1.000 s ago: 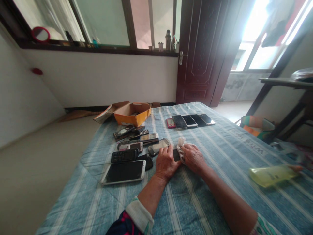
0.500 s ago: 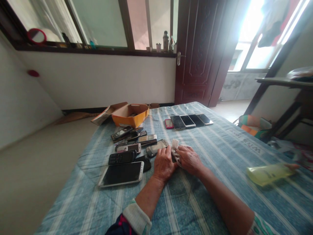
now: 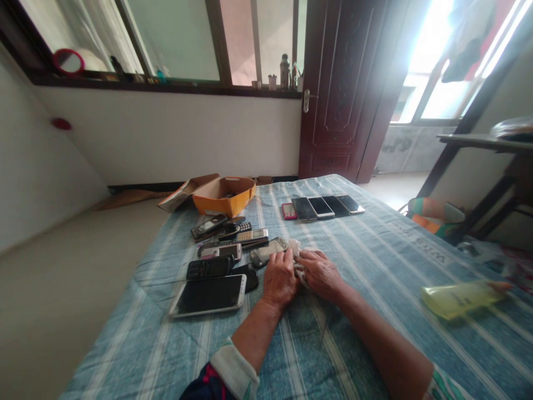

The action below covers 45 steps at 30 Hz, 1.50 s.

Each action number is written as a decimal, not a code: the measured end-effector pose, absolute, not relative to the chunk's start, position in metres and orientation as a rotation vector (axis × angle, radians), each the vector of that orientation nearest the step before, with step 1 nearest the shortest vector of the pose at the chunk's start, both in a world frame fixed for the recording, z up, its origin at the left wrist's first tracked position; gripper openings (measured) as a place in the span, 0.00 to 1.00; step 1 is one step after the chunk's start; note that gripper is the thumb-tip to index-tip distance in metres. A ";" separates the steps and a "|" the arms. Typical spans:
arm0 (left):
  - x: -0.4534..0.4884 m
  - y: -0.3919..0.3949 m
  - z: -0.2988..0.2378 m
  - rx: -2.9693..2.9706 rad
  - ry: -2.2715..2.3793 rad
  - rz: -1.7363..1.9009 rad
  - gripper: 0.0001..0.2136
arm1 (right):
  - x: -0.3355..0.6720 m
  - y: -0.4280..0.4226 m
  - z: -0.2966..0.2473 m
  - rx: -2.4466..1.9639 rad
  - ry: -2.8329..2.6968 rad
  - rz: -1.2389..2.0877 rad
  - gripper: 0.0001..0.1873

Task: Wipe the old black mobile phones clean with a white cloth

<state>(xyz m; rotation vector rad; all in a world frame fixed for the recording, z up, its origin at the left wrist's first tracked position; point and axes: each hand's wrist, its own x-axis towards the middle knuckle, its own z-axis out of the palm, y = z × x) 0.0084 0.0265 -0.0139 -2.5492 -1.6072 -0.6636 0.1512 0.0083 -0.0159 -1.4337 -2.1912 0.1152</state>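
Note:
My right hand is closed over a crumpled white tissue, which pokes out past the fingertips. Pressed close beside it, my left hand has its fingers bent down over something that my hands hide. Just beyond the left fingertips lies a grey touchscreen phone. To the left is a loose pile of old phones, among them a black keypad phone, a silver keypad phone and a large white-framed phone with a dark screen.
An open orange box stands at the far left edge of the striped cloth. Several phones, including a pink one, lie in a row farther back. On the right lies a yellow transparent bottle. Behind is a brown door.
The tissue has shifted slightly under my right fingers, and less of it sticks up. A dark bit visible between my hands before is now covered. The phones have stayed put.

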 end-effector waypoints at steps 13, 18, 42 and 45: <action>0.010 0.025 -0.012 -2.545 -1.627 -0.609 0.19 | 0.155 0.002 -0.017 -1.541 -2.112 0.080 0.15; 0.009 0.026 -0.013 -2.551 -1.624 -0.633 0.17 | 0.150 0.006 -0.017 -1.484 -2.158 0.115 0.14; 0.009 0.026 -0.015 -2.529 -1.597 -0.637 0.17 | 0.153 0.006 -0.018 -1.566 -2.118 0.119 0.14; 0.009 0.026 -0.016 -2.513 -1.595 -0.668 0.22 | 0.162 0.006 -0.019 -1.678 -2.053 0.102 0.15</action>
